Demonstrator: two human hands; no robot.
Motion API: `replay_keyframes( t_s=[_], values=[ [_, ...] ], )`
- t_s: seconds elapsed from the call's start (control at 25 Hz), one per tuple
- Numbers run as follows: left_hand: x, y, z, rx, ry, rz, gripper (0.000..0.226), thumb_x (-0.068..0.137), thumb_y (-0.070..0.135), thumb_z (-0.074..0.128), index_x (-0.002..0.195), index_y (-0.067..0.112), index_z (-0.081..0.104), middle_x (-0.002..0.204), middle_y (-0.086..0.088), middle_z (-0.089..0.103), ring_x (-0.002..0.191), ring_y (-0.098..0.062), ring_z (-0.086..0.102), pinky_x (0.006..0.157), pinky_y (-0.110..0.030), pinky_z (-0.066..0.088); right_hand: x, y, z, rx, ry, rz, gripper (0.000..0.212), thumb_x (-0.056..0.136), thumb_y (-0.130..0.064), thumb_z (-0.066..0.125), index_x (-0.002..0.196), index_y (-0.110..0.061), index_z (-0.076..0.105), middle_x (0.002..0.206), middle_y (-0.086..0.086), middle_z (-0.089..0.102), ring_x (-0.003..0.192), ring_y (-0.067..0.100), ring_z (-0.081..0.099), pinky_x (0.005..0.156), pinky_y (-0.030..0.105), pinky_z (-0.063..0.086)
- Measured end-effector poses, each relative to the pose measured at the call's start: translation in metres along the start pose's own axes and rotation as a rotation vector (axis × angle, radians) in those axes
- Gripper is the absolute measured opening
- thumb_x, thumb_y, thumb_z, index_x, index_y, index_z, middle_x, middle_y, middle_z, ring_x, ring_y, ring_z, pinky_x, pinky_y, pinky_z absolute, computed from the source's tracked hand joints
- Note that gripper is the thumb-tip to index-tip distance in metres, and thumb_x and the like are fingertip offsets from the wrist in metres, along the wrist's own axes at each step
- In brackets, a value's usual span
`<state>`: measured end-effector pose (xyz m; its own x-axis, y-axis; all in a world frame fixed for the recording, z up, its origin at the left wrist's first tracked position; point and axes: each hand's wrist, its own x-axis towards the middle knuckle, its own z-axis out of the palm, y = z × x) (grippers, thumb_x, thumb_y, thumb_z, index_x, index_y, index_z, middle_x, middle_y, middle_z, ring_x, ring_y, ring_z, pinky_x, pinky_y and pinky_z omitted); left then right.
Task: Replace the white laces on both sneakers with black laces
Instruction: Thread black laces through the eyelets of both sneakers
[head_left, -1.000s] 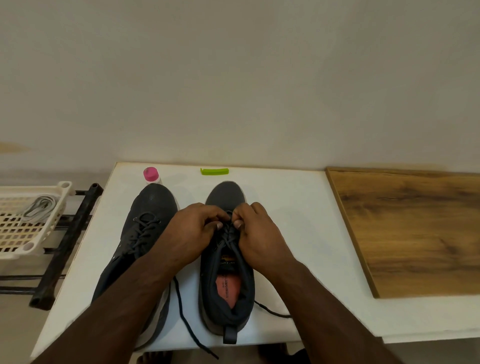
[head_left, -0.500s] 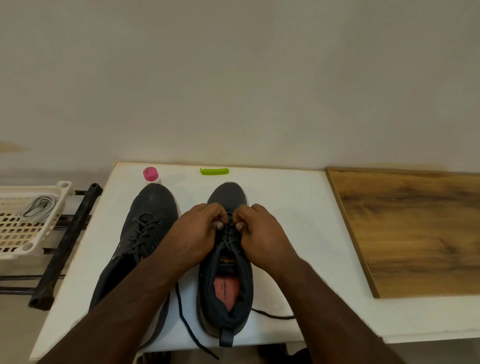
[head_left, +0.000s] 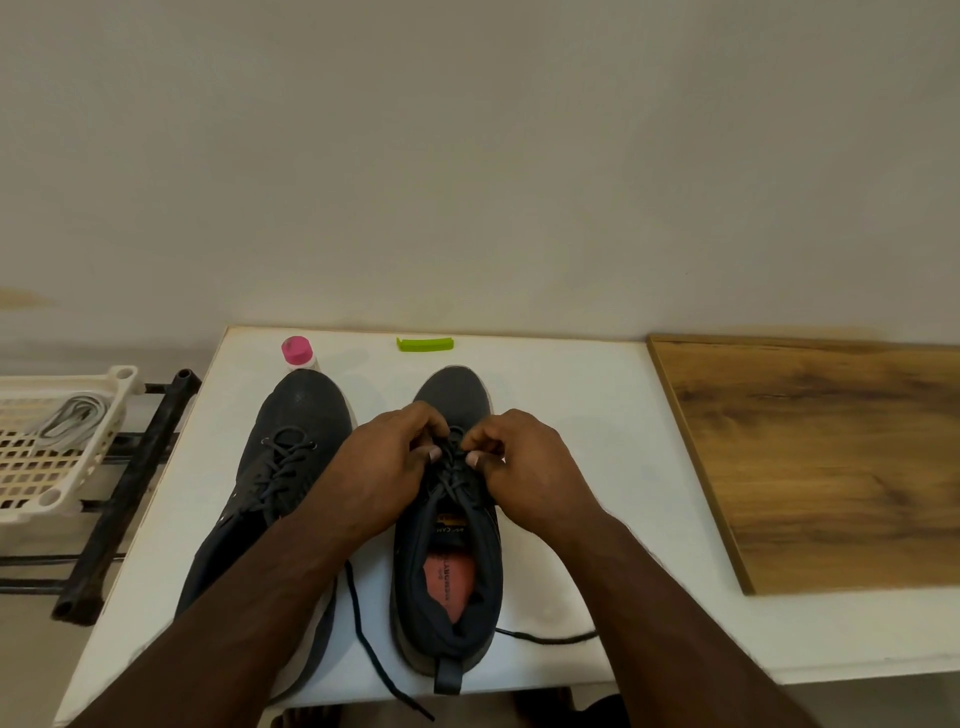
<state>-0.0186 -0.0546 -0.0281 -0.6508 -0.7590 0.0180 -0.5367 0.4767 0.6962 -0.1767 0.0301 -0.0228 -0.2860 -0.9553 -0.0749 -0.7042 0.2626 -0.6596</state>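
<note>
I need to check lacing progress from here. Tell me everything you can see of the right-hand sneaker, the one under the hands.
The right sneaker is dark grey with a fabric-like upper, upright on the white table, toe toward the wall. Its pink insole shows, with a heel pull-loop nearest the camera. A black lace crosses its eyelets; loose ends trail off both sides. The left hand and right hand pinch the lace near the toe-end eyelets.

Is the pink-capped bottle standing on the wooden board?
No, the pink-capped bottle stands on the white table, behind the left sneaker, well apart from the wooden board.

Plain wall (head_left: 467, 156), white table (head_left: 597, 441)
</note>
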Motion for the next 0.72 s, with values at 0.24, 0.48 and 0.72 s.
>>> replay_keyframes(
  t_s=[0.24,0.48,0.72],
  values=[
    [0.002,0.0005,0.0035,0.047,-0.011,-0.003,0.01,0.095,0.018,0.059,0.102,0.025,0.062,0.094,0.002,0.065,0.085,-0.014,0.056,0.076,-0.034,0.046,-0.0057,-0.0059,0.0087,-0.051,0.04,-0.097,0.021,0.095,-0.008,0.045,0.089,-0.028,0.046,0.087,-0.007,0.046,0.078,0.015,0.049,0.069,0.032,0.045],
    [-0.0006,0.0002,-0.0019,0.0,-0.015,-0.017,0.012,0.094,0.017,0.061,0.101,0.027,0.064,0.093,0.004,0.067,0.088,-0.013,0.06,0.081,-0.036,0.05,0.001,0.0005,-0.0003,0.033,-0.029,0.007,0.016,0.097,-0.009,0.056,0.101,-0.023,0.064,0.097,-0.005,0.062,0.087,0.009,0.058,0.076,0.025,0.048],
    [-0.0005,0.0032,-0.0027,0.006,-0.028,-0.005,0.013,0.095,0.017,0.061,0.101,0.026,0.067,0.095,0.005,0.068,0.091,-0.013,0.059,0.085,-0.038,0.05,-0.0014,-0.0001,0.0053,-0.039,0.028,-0.046,0.018,0.097,-0.009,0.052,0.089,-0.025,0.056,0.091,-0.003,0.056,0.084,0.013,0.052,0.075,0.031,0.046]
  ],
)
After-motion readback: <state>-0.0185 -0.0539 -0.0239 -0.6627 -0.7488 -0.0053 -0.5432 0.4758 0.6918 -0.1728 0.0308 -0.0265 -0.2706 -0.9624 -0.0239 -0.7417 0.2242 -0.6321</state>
